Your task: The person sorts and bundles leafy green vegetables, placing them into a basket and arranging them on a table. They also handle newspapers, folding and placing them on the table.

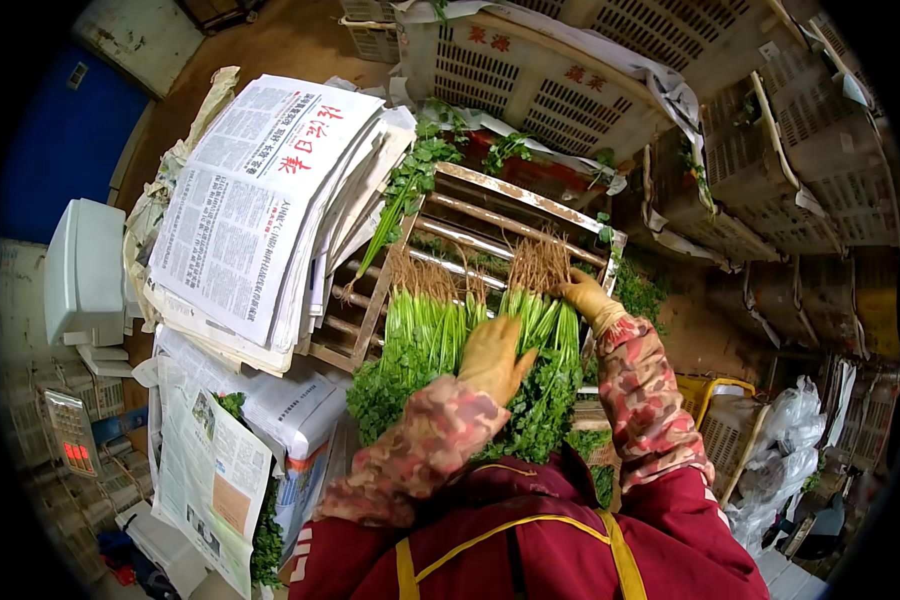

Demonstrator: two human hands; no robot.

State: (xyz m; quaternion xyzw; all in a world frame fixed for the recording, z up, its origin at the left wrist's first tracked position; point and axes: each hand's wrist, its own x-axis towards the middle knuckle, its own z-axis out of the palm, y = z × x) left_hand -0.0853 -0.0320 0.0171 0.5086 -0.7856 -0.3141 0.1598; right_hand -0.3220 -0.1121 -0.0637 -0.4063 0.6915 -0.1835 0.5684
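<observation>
Rooted leafy greens that look like coriander [425,330] lie on a slatted rack in front of me, brown roots at the far side, leaves toward me. A fuller bunch [542,318] lies to their right. My left hand [495,358], in a tan glove, rests over the stems between the two piles, fingers stretched out and thumb apart. At the right bunch's root end, my gloved right hand [582,296] has its fingers curled against the roots; their tips are partly hidden among them. A few loose stalks [400,205] lie at the rack's far left corner.
The slatted rack [510,190] sits beside a thick newspaper stack [250,210] on the left. Below that are a wrapped package [295,410] and more greens under newspaper [215,480]. Large plastic crates [530,75] line the far and right sides. A lit scale display [72,440] stands far left.
</observation>
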